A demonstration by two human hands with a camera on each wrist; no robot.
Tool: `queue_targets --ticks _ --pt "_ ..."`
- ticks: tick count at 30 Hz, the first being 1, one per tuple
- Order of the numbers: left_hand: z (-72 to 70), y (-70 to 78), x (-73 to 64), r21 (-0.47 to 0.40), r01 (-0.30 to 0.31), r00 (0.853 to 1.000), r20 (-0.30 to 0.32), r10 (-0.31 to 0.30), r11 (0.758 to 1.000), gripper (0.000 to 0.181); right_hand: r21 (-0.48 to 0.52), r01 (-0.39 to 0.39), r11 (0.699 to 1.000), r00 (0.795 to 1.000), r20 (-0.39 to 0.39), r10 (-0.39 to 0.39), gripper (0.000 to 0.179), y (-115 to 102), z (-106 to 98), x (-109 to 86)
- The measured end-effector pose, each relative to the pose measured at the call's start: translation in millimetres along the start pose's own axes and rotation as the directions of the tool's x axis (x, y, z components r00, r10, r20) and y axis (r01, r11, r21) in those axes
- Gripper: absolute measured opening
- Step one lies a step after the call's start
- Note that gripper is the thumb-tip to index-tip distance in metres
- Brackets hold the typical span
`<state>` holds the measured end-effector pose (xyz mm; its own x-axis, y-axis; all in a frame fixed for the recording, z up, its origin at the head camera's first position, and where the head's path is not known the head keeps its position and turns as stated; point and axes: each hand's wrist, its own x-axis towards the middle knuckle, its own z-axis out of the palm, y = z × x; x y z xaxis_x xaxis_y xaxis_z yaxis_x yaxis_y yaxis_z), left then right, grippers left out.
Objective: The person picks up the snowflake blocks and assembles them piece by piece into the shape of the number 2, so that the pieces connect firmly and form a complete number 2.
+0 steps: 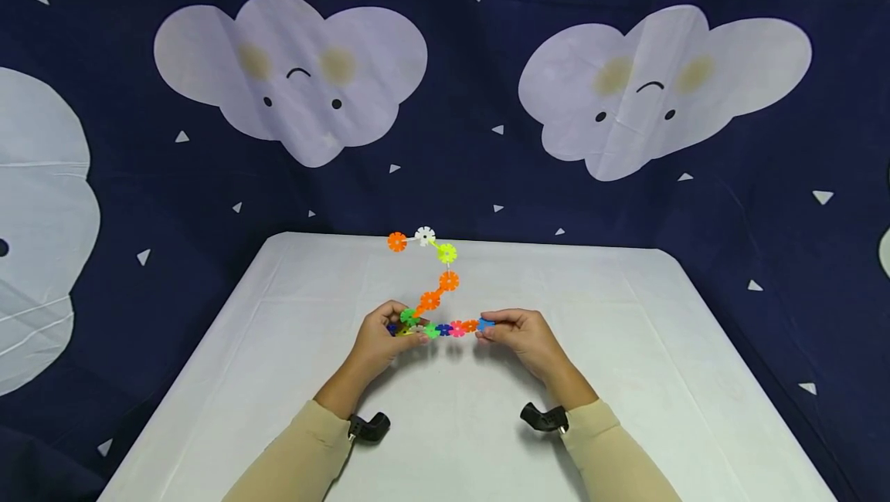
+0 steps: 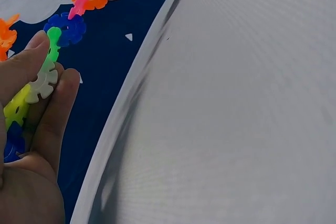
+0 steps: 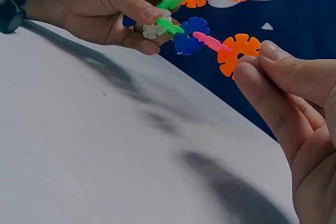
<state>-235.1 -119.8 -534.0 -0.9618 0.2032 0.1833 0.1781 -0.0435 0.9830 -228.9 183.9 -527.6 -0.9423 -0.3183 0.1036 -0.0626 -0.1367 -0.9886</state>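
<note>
A chain of interlocking flower-shaped plastic discs (image 1: 456, 329) is held above the table between both hands. The left hand (image 1: 375, 341) pinches it between thumb and fingers where green, yellow and white discs meet, hiding part of them. At the other end of the straight stretch, the right hand (image 1: 521, 336) pinches a light blue disc (image 1: 486, 325). That disc is mostly covered by the fingers in the right wrist view, beside an orange disc (image 3: 236, 51). From the left hand a second stretch curves up and away through orange, yellow and white discs to an end orange disc (image 1: 397, 242).
The table (image 1: 445, 440) has a white cover. Behind it hangs a dark blue cloth (image 1: 459, 100) printed with white clouds and small triangles. Each wrist wears a black strap device (image 1: 370, 428). Shadows of hands and chain fall on the tabletop.
</note>
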Motion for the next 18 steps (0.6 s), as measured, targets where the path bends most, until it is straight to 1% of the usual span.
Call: queue_targets --ticks 4,7,11,14,18 --pt "-1.0 0.0 -1.6 -0.02 -0.033 0.999 0.017 0.033 0.999 0.039 0.009 0.004 1.0 1.0 -0.002 -0.004 0.038 1.1 0.7 0.4" --pt "-1.1 -0.8 -2.3 -0.012 -0.061 0.998 0.03 0.062 0.998 0.04 0.017 0.013 1.0 1.0 0.002 -0.013 0.036 1.9 0.7 0.3" --pt "-1.0 -1.4 -2.6 0.0 -0.069 0.997 0.026 0.069 0.998 0.039 0.022 0.021 1.0 1.0 0.009 -0.021 0.036 2.2 0.6 -0.1" --pt "-0.4 -1.3 -2.9 0.009 -0.066 0.998 0.009 0.066 0.998 0.039 0.017 0.022 1.0 1.0 0.018 -0.022 0.037 2.6 0.0 -0.3" --pt "0.2 -1.4 -3.2 0.042 -0.061 0.998 -0.01 0.062 0.997 0.039 0.011 0.014 1.0 1.0 0.023 -0.015 0.038 3.3 -1.0 -0.1"
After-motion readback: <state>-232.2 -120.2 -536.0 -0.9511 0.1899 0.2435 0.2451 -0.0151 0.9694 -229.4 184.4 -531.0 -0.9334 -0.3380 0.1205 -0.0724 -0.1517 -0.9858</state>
